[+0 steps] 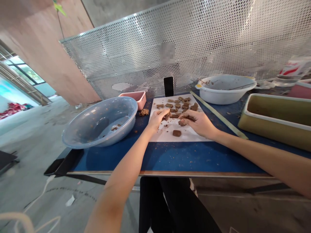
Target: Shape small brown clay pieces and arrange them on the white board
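Note:
Over a white board [157, 137] strewn with crumbs, both my hands work low, a short gap apart. My left hand [156, 119] is closed, its fingertips pinching a brown clay-like piece [166, 117] that they partly cover. The fingers of my right hand [198, 123] curl round a brown clay-like lump [182, 122], mostly hidden beneath them. A loose brown block [177, 133] lies on the board nearer to me. Beyond my hands sit several small brown pieces [178, 105], some with raised edges.
Left stands a blue-grey basin [80, 129], with a pink box [142, 102] and a knobbly brown clump [143, 112] beside it. A phone [168, 86] leans upright behind the board. Right are a pale stick [218, 115], a white basin [223, 95] and an olive trough [272, 124].

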`<state>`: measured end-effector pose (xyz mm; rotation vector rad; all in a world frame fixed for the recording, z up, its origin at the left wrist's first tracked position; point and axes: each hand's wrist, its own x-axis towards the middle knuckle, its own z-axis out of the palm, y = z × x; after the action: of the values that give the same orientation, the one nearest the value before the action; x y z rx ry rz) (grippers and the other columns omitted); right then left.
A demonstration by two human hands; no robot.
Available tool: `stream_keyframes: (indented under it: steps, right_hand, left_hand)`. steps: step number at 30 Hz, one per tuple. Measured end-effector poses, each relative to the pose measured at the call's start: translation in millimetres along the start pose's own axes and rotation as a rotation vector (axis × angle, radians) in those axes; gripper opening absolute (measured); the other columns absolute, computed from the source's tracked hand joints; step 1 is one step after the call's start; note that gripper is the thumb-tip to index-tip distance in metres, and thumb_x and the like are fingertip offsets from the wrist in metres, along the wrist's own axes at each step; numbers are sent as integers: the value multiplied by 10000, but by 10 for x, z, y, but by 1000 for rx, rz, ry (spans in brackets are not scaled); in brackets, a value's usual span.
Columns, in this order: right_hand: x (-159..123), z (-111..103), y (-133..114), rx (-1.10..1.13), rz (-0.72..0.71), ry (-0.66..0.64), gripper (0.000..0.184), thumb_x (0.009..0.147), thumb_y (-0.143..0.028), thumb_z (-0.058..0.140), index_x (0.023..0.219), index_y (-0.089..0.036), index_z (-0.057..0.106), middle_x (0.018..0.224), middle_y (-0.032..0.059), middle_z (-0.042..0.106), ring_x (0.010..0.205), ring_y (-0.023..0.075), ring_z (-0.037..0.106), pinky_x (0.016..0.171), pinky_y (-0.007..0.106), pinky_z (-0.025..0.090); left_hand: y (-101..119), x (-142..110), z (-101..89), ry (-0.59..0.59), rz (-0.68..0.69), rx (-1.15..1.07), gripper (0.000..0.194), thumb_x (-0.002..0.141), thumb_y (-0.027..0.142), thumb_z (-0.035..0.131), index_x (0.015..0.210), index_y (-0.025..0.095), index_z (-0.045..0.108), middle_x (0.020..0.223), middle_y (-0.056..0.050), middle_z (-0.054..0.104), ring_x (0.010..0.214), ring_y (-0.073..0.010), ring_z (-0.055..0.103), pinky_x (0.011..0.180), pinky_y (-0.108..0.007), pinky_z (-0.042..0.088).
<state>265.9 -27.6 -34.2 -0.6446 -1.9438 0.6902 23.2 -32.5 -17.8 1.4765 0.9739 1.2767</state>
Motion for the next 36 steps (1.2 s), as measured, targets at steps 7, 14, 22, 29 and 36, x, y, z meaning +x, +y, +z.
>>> stream_keyframes:
  steps: [7,14,22,29,36]
  right_hand:
    - [-15,-78,-113,-60,62,-99,711,1168,-769,346,749,-240,570,655,10,603,616,161,573,667,331,483]
    - [-6,-19,-45,-63,62,-43,450,999,-697,768,1012,-247,791,961,58,823,878,250,761,842,395,610]
    - [-28,-27,-60,-92,-84,-70,295,1109,-465,660,1255,-283,841,1187,77,814,1097,268,782,1026,451,638]
    - [-49,16,-23,-1,57,-63,376,1068,-559,707,1285,-255,754,1056,74,806,934,262,780,889,447,644]
    - [-23,-27,-80,-78,45,-93,564,1141,-743,478,1045,-241,716,971,74,761,845,231,703,806,398,564]
  left_hand:
    - [-59,32,-26,-20,7,-11,513,917,620,799,662,197,662,728,-24,629,704,-144,534,710,-314,412]
    - [-77,40,-46,11,9,-10,461,941,585,796,708,196,715,767,-31,669,695,-139,552,709,-312,419]
    - [-82,47,-40,69,-9,-51,290,888,435,809,748,188,748,786,-27,671,732,-144,576,681,-279,422]
    - [-32,36,-36,95,-42,-98,239,868,393,787,762,182,749,817,-34,692,716,-136,568,671,-269,433]
    - [-7,28,-24,133,-76,-77,238,908,388,784,782,186,766,790,-35,685,706,-145,574,655,-267,429]
